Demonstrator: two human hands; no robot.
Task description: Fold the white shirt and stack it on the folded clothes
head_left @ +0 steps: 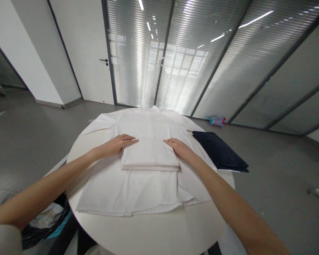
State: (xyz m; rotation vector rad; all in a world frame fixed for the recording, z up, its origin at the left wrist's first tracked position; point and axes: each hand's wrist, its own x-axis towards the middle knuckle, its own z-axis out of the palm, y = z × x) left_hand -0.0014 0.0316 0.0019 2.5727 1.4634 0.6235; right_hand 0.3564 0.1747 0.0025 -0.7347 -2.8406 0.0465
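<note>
A white shirt (138, 187) lies spread flat over a round white table (154, 230). On top of it, in the middle, rests a folded white garment (149, 152). My left hand (119, 143) lies flat with fingers stretched out on the folded piece's left edge. My right hand (179, 148) lies flat, fingers together and extended, on its right edge. Neither hand grips anything.
A folded dark navy garment (219, 150) lies on the table's right side. A blue and pink bottle (218, 121) lies on the grey floor by the glass wall with blinds. A dark bag with cloth (46, 223) sits under the table at left.
</note>
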